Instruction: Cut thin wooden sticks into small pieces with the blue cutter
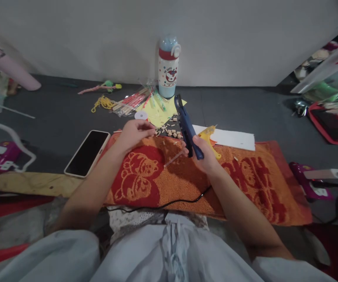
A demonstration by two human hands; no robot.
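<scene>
My right hand (206, 156) is wrapped round a long dark blue stapler-like tool (190, 127), held tilted with its rounded end pointing up and away. Just below those fingertips, a thin translucent stick (173, 159) slants over the orange-and-red towel (183, 184). My left hand (135, 135) is closed in a pinch beside a pile of small wooden pieces (173, 133); what its fingertips hold, if anything, is too small to make out. A white spool (141, 115) sits behind the left hand. Close by my right hand lies a yellow glue gun (206, 135), partly hidden.
A white-and-blue bottle (168, 68) stands against the wall, behind a yellow sheet (160, 109) and bagged sticks (133, 101). A phone (87, 153) lies left of the towel. White board (235, 140) lies right. Purple devices (308, 180) with cords flank the towel.
</scene>
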